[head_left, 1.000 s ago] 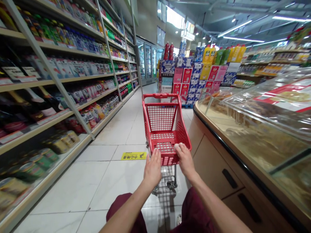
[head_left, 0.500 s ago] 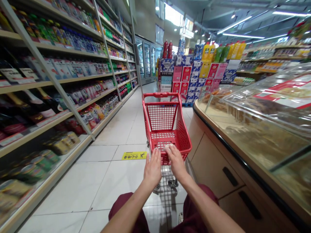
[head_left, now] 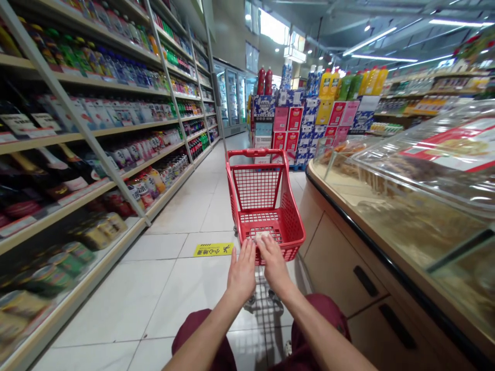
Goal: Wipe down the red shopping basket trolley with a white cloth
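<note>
A red plastic shopping cart stands just in front of me, its basket holding nothing that I can see. My left hand reaches to its near rim, fingers stretched out and side by side, palm hidden. Beside it my right hand is over the same rim, fingers bent forward. A small crumpled white wad, tissue-like, shows at my right fingertips, pressed under them. The hands nearly touch at the fingertips.
Drink shelves line the left side. A glass-sided food counter runs close along the right. Stacked drink cartons with bottles on top stand ahead. A yellow floor sticker lies left of the cart.
My right hand has shifted left along the cart's near rim with the white wad, closer to my left hand. The left hand and the cart have barely moved.
</note>
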### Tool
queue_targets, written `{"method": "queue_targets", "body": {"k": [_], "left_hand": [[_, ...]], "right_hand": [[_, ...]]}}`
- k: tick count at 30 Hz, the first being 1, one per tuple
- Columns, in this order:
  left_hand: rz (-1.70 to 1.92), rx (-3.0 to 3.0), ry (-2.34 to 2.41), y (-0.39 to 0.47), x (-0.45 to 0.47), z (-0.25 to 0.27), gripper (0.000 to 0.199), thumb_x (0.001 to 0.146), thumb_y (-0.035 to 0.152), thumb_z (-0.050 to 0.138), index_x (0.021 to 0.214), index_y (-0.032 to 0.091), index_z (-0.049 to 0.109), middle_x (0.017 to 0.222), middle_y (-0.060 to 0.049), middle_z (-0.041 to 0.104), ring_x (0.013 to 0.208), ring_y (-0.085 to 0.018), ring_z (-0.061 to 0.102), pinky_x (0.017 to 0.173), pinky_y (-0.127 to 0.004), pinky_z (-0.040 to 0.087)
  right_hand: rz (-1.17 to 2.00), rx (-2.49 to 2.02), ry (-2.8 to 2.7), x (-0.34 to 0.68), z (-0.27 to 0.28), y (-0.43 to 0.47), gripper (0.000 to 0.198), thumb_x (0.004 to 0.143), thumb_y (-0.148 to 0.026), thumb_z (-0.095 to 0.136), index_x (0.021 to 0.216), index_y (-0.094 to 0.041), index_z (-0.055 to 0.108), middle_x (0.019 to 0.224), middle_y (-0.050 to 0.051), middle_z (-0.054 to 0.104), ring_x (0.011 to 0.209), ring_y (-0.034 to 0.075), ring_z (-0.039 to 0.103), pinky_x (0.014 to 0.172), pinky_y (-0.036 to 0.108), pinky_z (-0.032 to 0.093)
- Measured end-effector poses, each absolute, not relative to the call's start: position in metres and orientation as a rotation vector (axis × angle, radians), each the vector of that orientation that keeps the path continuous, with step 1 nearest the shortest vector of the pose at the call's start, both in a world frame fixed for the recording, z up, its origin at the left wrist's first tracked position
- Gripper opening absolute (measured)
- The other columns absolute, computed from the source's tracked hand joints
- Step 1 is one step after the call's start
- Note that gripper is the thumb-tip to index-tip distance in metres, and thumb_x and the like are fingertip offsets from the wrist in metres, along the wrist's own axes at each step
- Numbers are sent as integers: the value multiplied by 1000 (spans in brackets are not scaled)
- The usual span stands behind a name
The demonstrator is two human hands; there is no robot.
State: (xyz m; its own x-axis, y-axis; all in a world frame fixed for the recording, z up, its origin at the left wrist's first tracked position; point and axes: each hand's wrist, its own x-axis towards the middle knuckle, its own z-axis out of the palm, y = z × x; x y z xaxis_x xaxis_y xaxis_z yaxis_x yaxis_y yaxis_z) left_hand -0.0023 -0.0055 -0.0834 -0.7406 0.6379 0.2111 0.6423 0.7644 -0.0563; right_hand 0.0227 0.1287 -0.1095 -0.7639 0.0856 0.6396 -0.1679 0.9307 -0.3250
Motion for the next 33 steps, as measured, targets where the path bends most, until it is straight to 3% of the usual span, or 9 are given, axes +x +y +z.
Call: {"method": "queue_targets", "body": {"k": [7, 11, 15, 21, 28, 33], "left_hand": [[-65, -1060, -2758, -4, 1, -80, 68, 69, 8, 34, 135, 10, 15, 144, -7, 14, 133, -19, 9, 106, -47, 15], [-49, -1047, -2745, 1, 4, -81, 69, 69, 9, 34, 135, 11, 15, 144, -8, 15, 133, -19, 8, 107, -46, 14], [11, -1033, -2715, 1, 4, -82, 70, 68, 5, 32, 135, 12, 16, 143, -7, 17, 133, -18, 10, 107, -47, 14], [-29, -1046, -2784, 1, 5, -76, 66, 70, 8, 32, 135, 9, 18, 144, -7, 14, 133, -19, 9, 107, -46, 14], [-3, -1019, -2742, 0, 6, -77, 66, 69, 4, 28, 134, 10, 20, 144, -6, 16, 133, -17, 7, 107, -46, 12], [-49, -1058, -2756, -3, 4, -79, 68, 70, 10, 32, 135, 9, 15, 145, -7, 10, 133, -18, 4, 107, -47, 13]], "right_hand": [[404, -276, -2364, 43, -105, 198, 44, 81, -7, 34, 120, -19, 50, 130, 12, 44, 127, 24, 26, 98, 49, 29], [441, -162, -2371, 41, -109, 172, 53, 78, -3, 31, 127, -21, 42, 134, 10, 39, 128, 21, 24, 100, 46, 29], [440, -7, -2404, 35, -112, 156, 48, 80, -5, 31, 123, -20, 46, 131, 10, 43, 127, 20, 27, 99, 44, 31], [348, -308, -2352, 50, -105, 209, 47, 79, -6, 30, 121, -19, 48, 129, 11, 44, 127, 23, 27, 98, 48, 30], [395, 11, -2406, 35, -110, 156, 48, 81, -6, 31, 124, -20, 45, 132, 10, 42, 127, 20, 27, 99, 43, 31], [382, -266, -2369, 45, -104, 194, 44, 82, -8, 32, 123, -16, 46, 131, 15, 42, 128, 24, 24, 98, 50, 28]]}}
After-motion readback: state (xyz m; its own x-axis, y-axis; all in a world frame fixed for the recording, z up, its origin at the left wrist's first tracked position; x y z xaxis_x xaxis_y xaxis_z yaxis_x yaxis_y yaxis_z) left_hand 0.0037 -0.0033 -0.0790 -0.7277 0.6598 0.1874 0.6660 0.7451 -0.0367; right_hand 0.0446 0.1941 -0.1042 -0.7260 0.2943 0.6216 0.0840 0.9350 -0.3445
